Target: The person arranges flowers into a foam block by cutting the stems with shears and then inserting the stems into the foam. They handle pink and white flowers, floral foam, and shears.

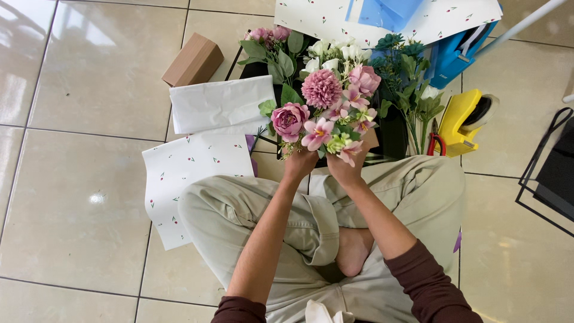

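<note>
Left hand (299,164): closed around the stems of a bunch of pink and mauve artificial flowers (326,113), above the lap.
Right hand (348,169): gripping the same bunch's stems.
Floor: white paper sheet printed with small sprigs (185,173) beside the left knee; yellow tape dispenser (461,122) beyond the right knee.

Glossy beige floor tiles (78,197) all around, dark grout lines crossing, bright window glare pooling far left. Black metal frame (547,173) standing at the right edge, a white pole (526,23) slanting across the far right corner.
</note>
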